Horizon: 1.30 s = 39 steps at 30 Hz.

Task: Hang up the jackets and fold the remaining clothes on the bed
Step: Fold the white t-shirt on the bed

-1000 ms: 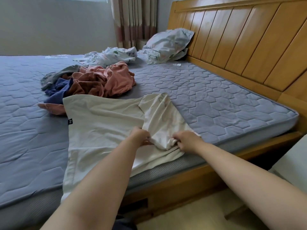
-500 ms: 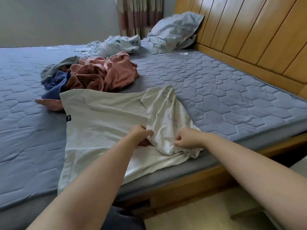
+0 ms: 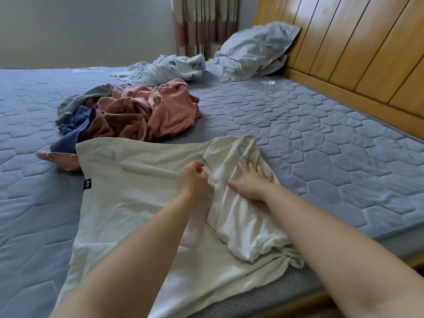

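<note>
Cream shirt (image 3: 142,198), pink garment (image 3: 169,111), blue hexagon-quilted mattress (image 3: 321,143), floral pillow (image 3: 257,47)

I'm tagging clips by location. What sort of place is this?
Most likely a home bedroom: a quilted mattress sits against a wooden headboard, with a pillow on it and curtains behind.

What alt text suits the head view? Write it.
On a blue bed, the right hand presses flat the folded-over side of a cream T-shirt; the left hand curls at the fold. Crumpled clothes lie behind.
</note>
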Available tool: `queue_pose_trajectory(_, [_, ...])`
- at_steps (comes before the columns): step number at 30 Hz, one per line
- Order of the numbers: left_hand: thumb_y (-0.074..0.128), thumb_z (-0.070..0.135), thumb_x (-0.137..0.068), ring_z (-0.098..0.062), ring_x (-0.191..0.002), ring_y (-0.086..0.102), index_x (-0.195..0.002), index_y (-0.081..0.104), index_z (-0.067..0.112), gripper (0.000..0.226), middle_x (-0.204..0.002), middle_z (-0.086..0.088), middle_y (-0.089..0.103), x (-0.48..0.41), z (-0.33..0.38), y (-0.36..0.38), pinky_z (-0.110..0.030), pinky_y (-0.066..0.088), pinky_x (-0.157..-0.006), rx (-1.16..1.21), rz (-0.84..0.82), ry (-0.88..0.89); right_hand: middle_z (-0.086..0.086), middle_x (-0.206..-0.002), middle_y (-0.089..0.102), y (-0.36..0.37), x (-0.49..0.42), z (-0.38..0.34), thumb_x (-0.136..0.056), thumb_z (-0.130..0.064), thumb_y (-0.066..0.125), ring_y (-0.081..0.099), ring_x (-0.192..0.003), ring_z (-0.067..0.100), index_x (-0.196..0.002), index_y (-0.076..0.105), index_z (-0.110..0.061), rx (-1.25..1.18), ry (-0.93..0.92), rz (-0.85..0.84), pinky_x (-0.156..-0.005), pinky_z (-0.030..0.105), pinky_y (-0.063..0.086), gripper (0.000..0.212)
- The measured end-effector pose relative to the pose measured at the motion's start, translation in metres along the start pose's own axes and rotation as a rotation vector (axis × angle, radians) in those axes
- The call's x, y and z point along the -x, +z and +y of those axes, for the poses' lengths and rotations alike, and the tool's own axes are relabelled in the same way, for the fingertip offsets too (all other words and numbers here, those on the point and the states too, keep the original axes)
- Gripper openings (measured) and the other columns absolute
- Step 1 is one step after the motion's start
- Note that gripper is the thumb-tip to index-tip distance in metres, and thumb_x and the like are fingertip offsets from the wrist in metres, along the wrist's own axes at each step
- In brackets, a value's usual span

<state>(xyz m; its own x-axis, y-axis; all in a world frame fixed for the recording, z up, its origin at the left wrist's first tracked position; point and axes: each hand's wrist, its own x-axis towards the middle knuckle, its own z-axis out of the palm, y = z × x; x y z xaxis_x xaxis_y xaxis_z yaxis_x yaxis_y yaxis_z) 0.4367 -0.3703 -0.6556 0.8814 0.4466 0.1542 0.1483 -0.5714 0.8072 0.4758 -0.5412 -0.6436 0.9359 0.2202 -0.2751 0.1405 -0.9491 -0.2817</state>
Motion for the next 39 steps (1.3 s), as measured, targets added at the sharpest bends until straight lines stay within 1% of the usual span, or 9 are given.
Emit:
queue_pose_trajectory(4, [0.055, 0.017, -0.088, -0.025, -0.101, 0.061, -0.111, 0.065, 0.012, 0.026, -0.105, -0.006, 0.068, -0.039, -0.003, 0.02, -0.031, 0.045, -0.088, 0.172, -0.082, -0.194, -0.002, -0.16, -0.014, 0.027, -0.014, 0.003, -0.077, -0.08, 0.038, -0.009, -0.147, 0.024, -0.151, -0.014, -0.031, 0.007, 0.065, -0.051, -0.114, 0.059, 0.002, 0.102])
queue_pose_trajectory(7, [0.059, 0.027, -0.088, -0.023, -0.074, 0.059, -0.075, 0.063, 0.015, 0.018, -0.068, -0.005, 0.06, -0.06, 0.003, 0.032, -0.033, 0.048, -0.072, 0.315, -0.172, -0.293, -0.002, -0.16, -0.015, 0.035, -0.021, 0.005, -0.076, -0.083, 0.032, -0.012, -0.147, 0.022, -0.15, -0.014, -0.031, 0.065, 0.065, -0.021, -0.113, 0.061, 0.001, 0.102])
queue_pose_trajectory(11, [0.066, 0.026, -0.08, -0.026, -0.057, 0.06, -0.077, 0.065, 0.011, 0.015, -0.057, -0.008, 0.063, -0.078, 0.008, 0.037, -0.033, 0.052, -0.06, 0.27, -0.226, -0.342, -0.001, -0.159, -0.017, 0.038, -0.024, 0.007, -0.078, -0.082, 0.03, -0.013, -0.147, 0.022, -0.15, -0.015, -0.032, 0.055, 0.046, -0.005, -0.113, 0.059, -0.002, 0.099])
queue_pose_trajectory(16, [0.069, 0.025, -0.078, -0.025, -0.07, 0.062, -0.061, 0.059, 0.013, 0.023, -0.065, -0.006, 0.061, -0.103, 0.007, 0.021, -0.032, 0.051, -0.068, 0.079, -0.13, -0.272, -0.002, -0.16, -0.011, 0.049, -0.016, 0.013, -0.084, -0.075, 0.027, -0.008, -0.147, 0.02, -0.152, -0.007, -0.03, 0.023, -0.023, 0.165, -0.114, 0.058, -0.002, 0.088])
queue_pose_trajectory(23, [0.061, 0.025, -0.087, -0.034, -0.105, 0.06, -0.107, 0.064, 0.005, 0.028, -0.112, -0.014, 0.065, -0.11, 0.0, 0.025, -0.032, 0.043, -0.076, -0.21, -0.023, -0.303, 0.001, -0.161, -0.007, 0.055, -0.007, 0.015, -0.081, -0.067, 0.03, -0.003, -0.147, 0.018, -0.153, 0.004, -0.027, -0.162, -0.107, 0.336, -0.115, 0.052, -0.003, 0.086])
queue_pose_trajectory(28, [0.059, 0.017, -0.085, -0.033, -0.114, 0.047, -0.126, 0.049, 0.013, 0.042, -0.124, -0.012, 0.048, -0.065, 0.01, 0.031, -0.041, 0.039, -0.091, -0.482, 0.083, 0.175, 0.008, -0.161, 0.004, 0.039, 0.0, 0.021, -0.086, -0.049, 0.044, 0.006, -0.147, 0.018, -0.149, 0.027, -0.017, -0.42, -0.144, 0.362, -0.119, 0.038, 0.006, 0.073])
queue_pose_trajectory(32, [0.056, 0.01, -0.072, -0.036, -0.093, 0.057, -0.095, 0.068, 0.008, 0.026, -0.097, -0.014, 0.061, -0.009, 0.024, 0.031, -0.04, 0.05, -0.075, -0.413, -0.114, 0.702, 0.012, -0.155, 0.024, 0.019, 0.018, 0.037, -0.093, -0.022, 0.053, 0.028, -0.141, 0.024, -0.138, 0.043, -0.007, -0.31, -0.212, 0.232, -0.109, 0.021, 0.021, 0.049])
queue_pose_trajectory(35, [0.057, 0.017, -0.085, -0.027, -0.097, 0.056, -0.094, 0.07, 0.013, 0.016, -0.096, -0.007, 0.063, 0.039, 0.032, 0.023, -0.032, 0.044, -0.078, -0.444, -0.468, 0.702, 0.006, -0.135, 0.051, 0.008, 0.046, 0.053, -0.087, -0.024, 0.059, 0.049, -0.123, 0.021, -0.13, 0.05, -0.015, -0.207, -0.25, 0.114, -0.098, 0.026, 0.037, 0.045])
queue_pose_trajectory(39, [0.058, 0.034, -0.089, -0.019, -0.087, 0.058, -0.088, 0.068, 0.018, 0.019, -0.09, 0.002, 0.062, 0.09, 0.047, 0.015, -0.031, 0.047, -0.077, -0.393, -0.613, 0.596, 0.0, -0.119, 0.059, -0.004, 0.084, 0.071, -0.085, -0.033, 0.065, 0.056, -0.111, 0.015, -0.113, 0.059, -0.019, -0.156, -0.195, -0.042, -0.09, 0.025, 0.044, 0.032])
